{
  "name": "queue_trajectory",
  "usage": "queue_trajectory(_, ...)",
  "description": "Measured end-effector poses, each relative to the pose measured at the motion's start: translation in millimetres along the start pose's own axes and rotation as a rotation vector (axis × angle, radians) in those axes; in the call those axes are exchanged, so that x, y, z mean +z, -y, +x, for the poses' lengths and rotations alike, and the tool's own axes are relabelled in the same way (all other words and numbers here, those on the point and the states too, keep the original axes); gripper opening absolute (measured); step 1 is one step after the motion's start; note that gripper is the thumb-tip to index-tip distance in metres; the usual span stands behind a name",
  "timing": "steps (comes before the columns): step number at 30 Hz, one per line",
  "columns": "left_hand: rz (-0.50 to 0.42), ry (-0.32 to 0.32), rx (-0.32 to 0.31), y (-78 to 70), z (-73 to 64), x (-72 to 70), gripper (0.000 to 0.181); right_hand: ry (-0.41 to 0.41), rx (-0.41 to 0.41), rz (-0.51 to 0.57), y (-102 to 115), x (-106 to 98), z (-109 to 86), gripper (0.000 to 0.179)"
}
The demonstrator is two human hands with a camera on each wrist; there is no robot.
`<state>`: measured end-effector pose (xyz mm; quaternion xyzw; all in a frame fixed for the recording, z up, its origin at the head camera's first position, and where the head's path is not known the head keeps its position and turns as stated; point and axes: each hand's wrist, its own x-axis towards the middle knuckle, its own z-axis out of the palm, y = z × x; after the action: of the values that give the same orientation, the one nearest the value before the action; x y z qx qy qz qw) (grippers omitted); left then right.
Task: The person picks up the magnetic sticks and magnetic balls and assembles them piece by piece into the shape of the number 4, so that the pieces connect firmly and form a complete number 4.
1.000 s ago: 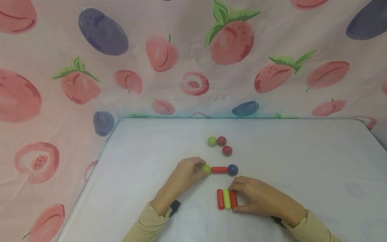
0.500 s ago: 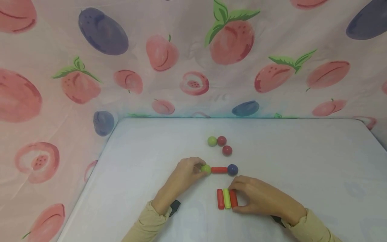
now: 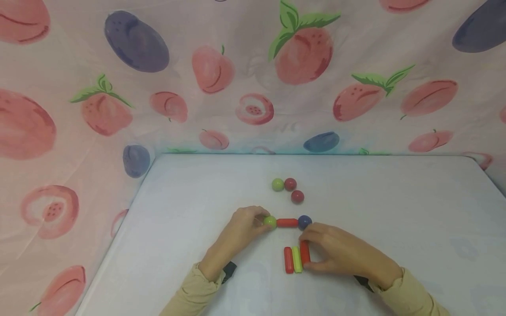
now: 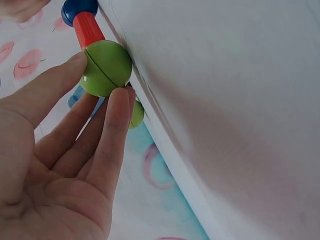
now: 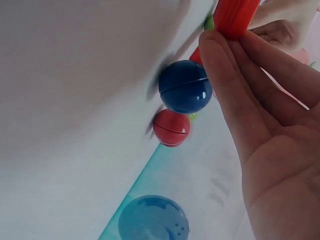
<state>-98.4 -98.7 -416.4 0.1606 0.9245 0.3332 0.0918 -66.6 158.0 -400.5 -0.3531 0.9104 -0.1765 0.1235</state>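
A red toy rod (image 3: 305,253) is pointing its far end toward a blue ball (image 3: 305,221), its long axis running from near to far and leaning slightly leftward at the far end, as a person's right hand (image 3: 340,252) is pinching it above a white surface (image 3: 178,197). Just left of it, a yellow-green rod (image 3: 297,259) and a pinkish-red rod (image 3: 289,260) are lying nearly parallel, close beside each other. Beyond this trio, a joined piece is stretching from left to right: a green ball (image 3: 270,222) is forming its left end, an orange-red rod (image 3: 287,223) its middle and the blue ball its right end. In all, four rods and five balls are showing, the balls counting two green, two red and one blue. Farther off, a loose green ball (image 3: 278,184) is sitting just beside a red ball (image 3: 290,184), while a second red ball (image 3: 298,196) is resting slightly nearer the person. The left hand (image 3: 242,230) is holding the joined piece's green end between thumb and fingertips, its grip about as wide as the ball. The right hand is gripping more narrowly, its fingertips closing on the rod near the blue ball; whether they are touching that ball cannot be told. Behind the surface, a fruit-patterned cloth (image 3: 253,44) is hanging.
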Motion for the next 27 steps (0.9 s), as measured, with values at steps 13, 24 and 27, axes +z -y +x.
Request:
queue_trajectory(13, -0.013, 0.011, -0.018, -1.3, -0.6, -0.4, 0.029, -0.045, 0.002, -0.009, 1.3, -9.3, 6.0, 0.044)
queue_trajectory(24, -0.015, 0.016, -0.016, -2.0, -1.6, -0.5, 0.029, -0.096, -0.016, 0.012, -0.8, -14.9, 16.7, 0.047)
queue_trajectory(27, -0.017, 0.017, -0.011, -2.2, -2.2, -0.5, 0.030, -0.117, -0.029, 0.030, -1.7, -15.2, 19.9, 0.045)
